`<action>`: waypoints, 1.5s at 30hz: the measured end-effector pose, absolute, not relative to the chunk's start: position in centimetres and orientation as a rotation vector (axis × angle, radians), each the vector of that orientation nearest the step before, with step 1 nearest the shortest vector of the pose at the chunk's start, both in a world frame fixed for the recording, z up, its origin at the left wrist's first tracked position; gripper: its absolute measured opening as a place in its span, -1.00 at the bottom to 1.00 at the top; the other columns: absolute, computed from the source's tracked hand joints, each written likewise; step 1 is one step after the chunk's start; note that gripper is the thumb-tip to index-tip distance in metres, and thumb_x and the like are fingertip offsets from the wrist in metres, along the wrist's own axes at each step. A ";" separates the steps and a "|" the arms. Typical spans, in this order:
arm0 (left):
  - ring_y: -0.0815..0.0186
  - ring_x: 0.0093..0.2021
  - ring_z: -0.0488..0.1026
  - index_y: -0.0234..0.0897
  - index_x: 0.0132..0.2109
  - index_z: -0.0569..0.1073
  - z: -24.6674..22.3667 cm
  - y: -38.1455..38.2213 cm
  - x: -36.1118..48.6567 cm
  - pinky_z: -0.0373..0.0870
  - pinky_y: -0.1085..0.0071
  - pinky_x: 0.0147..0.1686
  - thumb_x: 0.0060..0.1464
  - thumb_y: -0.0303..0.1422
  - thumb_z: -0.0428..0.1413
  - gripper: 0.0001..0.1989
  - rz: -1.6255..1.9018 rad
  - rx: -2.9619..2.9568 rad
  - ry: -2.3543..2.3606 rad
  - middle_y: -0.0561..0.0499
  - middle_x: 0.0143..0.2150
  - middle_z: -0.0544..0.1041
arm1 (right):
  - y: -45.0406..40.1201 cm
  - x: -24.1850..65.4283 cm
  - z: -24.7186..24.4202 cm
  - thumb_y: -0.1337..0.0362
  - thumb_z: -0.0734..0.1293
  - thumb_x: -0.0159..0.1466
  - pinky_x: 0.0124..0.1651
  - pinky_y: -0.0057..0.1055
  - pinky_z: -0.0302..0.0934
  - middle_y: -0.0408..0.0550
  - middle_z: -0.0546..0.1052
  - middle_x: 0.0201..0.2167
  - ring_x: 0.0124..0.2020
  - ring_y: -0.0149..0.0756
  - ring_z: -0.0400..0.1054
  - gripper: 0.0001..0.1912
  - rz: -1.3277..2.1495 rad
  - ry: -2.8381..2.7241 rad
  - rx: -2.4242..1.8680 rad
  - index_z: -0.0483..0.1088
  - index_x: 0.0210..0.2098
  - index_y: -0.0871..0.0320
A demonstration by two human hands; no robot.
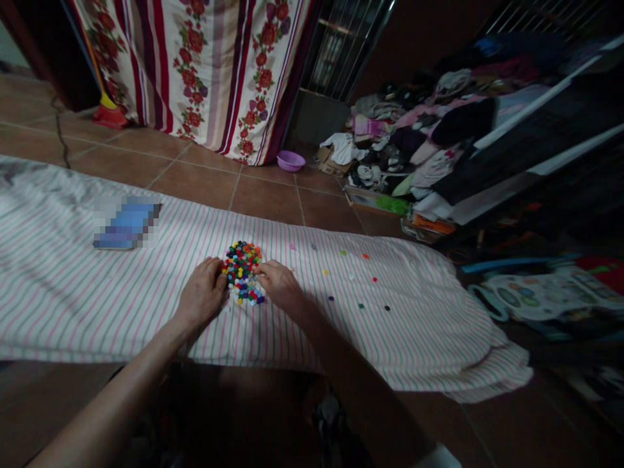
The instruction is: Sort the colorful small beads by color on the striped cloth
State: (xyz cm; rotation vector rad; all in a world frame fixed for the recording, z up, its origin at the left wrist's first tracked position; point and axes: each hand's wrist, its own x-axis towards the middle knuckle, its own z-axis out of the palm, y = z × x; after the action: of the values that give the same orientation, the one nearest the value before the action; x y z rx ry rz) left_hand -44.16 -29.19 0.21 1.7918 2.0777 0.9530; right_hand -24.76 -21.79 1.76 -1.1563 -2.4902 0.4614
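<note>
A pile of small multicoloured pieces (242,270) lies on a striped cloth (302,325). At the pile's left edge rests my left hand (202,289), its fingers curled against the pieces. My right hand (277,283) touches the right side with its fingers pinched together; whatever they hold is too small to name. Farther right, several single pieces are spread apart on the cloth, among them an orange one (365,256), a yellow one (325,272), a red one (375,279), a green one (361,305) and a black one (387,308).
A blurred blue flat object (127,224) lies on the cloth at the left. Beyond the cloth are a purple basin (291,161), a floral curtain (195,65) and a red broom (110,116). Heaped clothes (419,130) fill the back right.
</note>
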 end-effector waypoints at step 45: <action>0.09 0.16 0.40 -0.26 -0.03 0.41 -0.1 -29.1 -44.3 0.30 0.08 0.23 0.17 -0.26 -0.13 -0.66 0.914 1.836 2.081 -0.22 0.09 0.50 | -19.3 -19.8 3.5 0.25 0.29 0.15 -0.27 -0.45 0.29 -0.16 0.55 -0.47 -0.41 -0.34 0.45 -0.87 0.682 -1.879 -1.446 0.47 -0.37 0.11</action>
State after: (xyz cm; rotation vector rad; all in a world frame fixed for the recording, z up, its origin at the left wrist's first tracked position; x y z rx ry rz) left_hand -44.29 -29.06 -0.07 1.8358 2.0806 0.9137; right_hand -19.76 -19.30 3.54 -1.4460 -1.8788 0.6818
